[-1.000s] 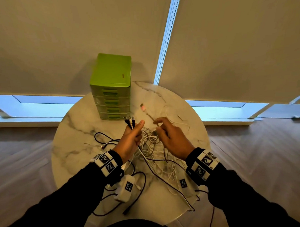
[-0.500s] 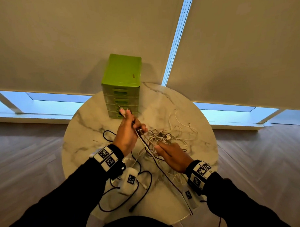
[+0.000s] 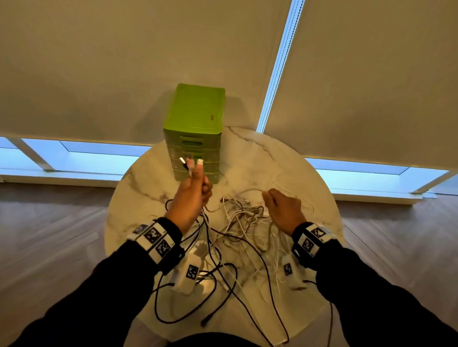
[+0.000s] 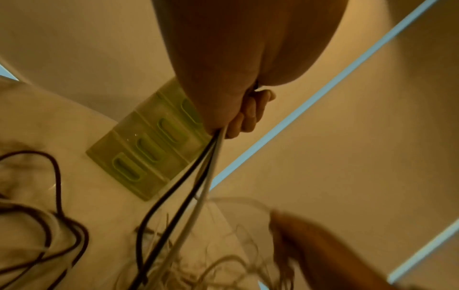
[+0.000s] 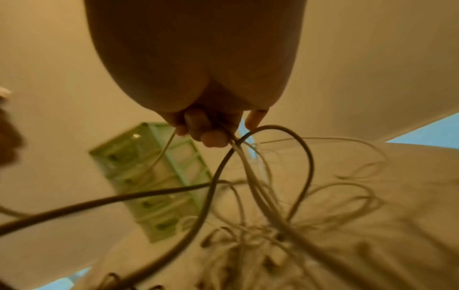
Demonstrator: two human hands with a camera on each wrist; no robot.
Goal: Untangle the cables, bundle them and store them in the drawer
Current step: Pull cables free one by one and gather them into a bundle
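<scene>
A tangle of white cables (image 3: 246, 219) and black cables (image 3: 216, 280) lies on the round marble table (image 3: 135, 200). My left hand (image 3: 193, 192) is raised in front of the green drawer unit (image 3: 195, 122) and grips several cable ends, with plugs (image 3: 191, 163) sticking up above the fist. In the left wrist view, black and white cables (image 4: 196, 176) run down from that fist. My right hand (image 3: 281, 205), to the right above the pile, pinches white cables (image 5: 238, 153) that loop down into the tangle. All drawers look closed.
The drawer unit (image 5: 159, 182) stands at the table's far edge, against beige roller blinds. White tagged blocks (image 3: 190, 273) (image 3: 288, 270) hang under my wrists near the table's front edge. Wooden floor surrounds the table.
My left hand has risen toward the drawer unit with the cable ends. My right hand has moved right and lifted white cables out of the pile, spreading the tangle.
</scene>
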